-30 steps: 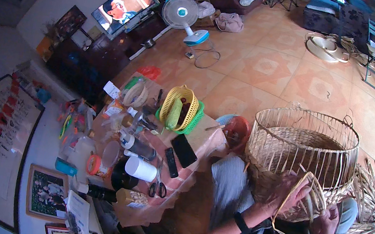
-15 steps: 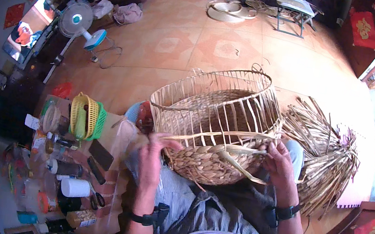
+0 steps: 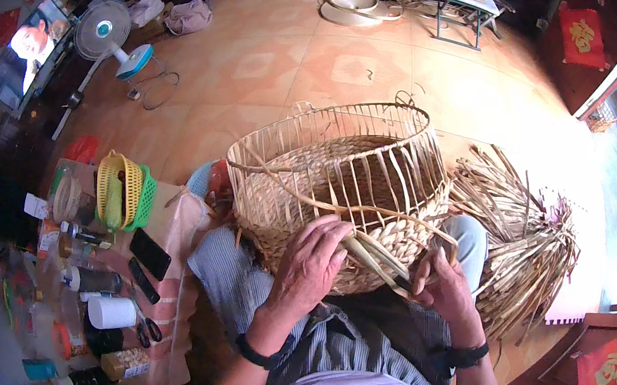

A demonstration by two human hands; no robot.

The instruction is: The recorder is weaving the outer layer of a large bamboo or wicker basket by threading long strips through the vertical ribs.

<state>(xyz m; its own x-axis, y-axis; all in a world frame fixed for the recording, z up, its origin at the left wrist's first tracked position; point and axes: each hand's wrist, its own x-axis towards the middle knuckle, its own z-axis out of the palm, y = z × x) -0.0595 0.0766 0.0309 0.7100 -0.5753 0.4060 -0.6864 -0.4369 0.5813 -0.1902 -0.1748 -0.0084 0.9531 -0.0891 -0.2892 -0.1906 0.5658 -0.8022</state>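
A half-woven straw basket (image 3: 263, 222) rests tilted across my lap, its lower wall braided thick and its upper wall an open frame of upright stakes below a thin rim. At the basket's near side, the fingers of my left hand (image 3: 309, 262) are closed over pale flat straw strands (image 3: 371, 258). These strands run rightward to my right hand (image 3: 446, 287), which pinches their other end between thumb and fingers. A thinner loose strand arches above both hands along the stakes. What lies under my left palm is hidden.
On the right lies a bundle of dry straw (image 3: 529, 262). To the left, a low table (image 3: 175, 284) carries a yellow basket (image 3: 113, 164), a phone (image 3: 150, 253), scissors (image 3: 151, 329), a white cup (image 3: 111, 313) and several jars. A fan (image 3: 103, 30) stands beyond, and coiled braid (image 3: 354, 9) on the far floor.
My left hand has come in rightward from the basket's left side onto the strands. The right hand stays at the strand ends, turned slightly. The whole view has shifted a little.
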